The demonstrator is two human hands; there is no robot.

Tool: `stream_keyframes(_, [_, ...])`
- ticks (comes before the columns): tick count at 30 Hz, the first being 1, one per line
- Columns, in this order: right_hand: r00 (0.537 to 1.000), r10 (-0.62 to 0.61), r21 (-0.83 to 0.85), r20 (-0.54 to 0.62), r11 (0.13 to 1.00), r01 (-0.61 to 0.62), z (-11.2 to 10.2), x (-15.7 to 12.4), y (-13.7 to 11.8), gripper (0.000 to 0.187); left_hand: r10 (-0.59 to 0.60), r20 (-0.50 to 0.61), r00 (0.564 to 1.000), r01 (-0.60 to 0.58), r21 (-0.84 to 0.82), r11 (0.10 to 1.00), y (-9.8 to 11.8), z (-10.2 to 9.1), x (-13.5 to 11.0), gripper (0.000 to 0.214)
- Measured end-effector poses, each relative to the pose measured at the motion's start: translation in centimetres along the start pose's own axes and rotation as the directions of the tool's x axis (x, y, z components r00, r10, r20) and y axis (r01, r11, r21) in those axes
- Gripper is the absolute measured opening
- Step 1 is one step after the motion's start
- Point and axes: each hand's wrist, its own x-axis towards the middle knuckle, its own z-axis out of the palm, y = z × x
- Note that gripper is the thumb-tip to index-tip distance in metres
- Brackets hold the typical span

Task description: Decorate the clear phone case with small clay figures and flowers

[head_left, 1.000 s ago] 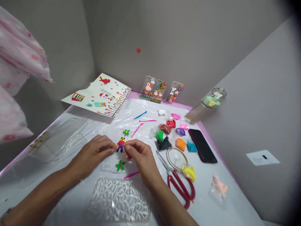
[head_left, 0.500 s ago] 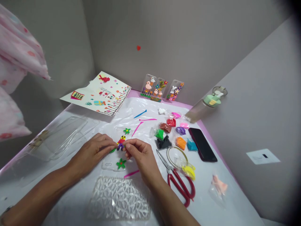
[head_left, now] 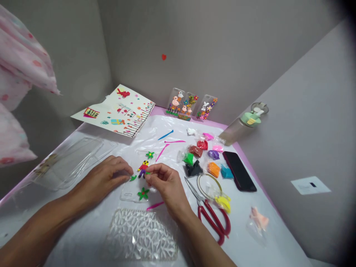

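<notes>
A clear phone case [head_left: 126, 197] lies on the table, bearing a clay figure [head_left: 143, 167] with a yellow head, red top and purple legs. Green clay flowers [head_left: 143, 193] decorate it, one below the figure and one above. A small green leaf-like clay piece [head_left: 133, 178] sits left of the figure. My left hand [head_left: 112, 173] hovers just left of that piece, fingers loosely bent and thumb apart, holding nothing. At the figure's right side, my right hand [head_left: 164, 181] pinches a small bit of green clay [head_left: 148, 173], mostly hidden by the fingertips.
Right of the hands lie red-handled scissors [head_left: 213, 218], a tape roll [head_left: 209, 186], several wrapped clay lumps [head_left: 214, 169] and a phone [head_left: 239, 171]. A textured clear panel [head_left: 141, 235] is in front. Modelling tools [head_left: 162, 152], decorated cases [head_left: 191, 105], a notebook [head_left: 116, 115] and a bottle [head_left: 239, 128] stand or lie farther back.
My left hand has drawn back slightly to the left, uncovering the green leaf-like piece, and its fingers have parted. My right hand stays pinched beside the figure.
</notes>
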Motion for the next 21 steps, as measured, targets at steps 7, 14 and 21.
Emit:
stream_keyframes(7, [1.000,0.000,-0.053,0.005,0.999,0.000,0.21,-0.13,-0.07,0.028,0.000,0.026,1.000,-0.001,0.014,1.000,0.12,0.27,-0.05,0.021])
stream_keyframes(14, [0.999,0.033,-0.028,0.039,0.999,-0.032,0.42,-0.16,0.18,0.030,0.010,0.022,1.000,-0.010,0.020,1.000,0.15,0.69,-0.14,0.023])
stream_keyframes(21, [1.000,-0.024,-0.107,0.017,0.994,0.026,0.72,-0.41,0.56,0.020,0.012,0.006,1.000,-0.013,0.013,1.000,0.27,0.24,-0.20,0.023])
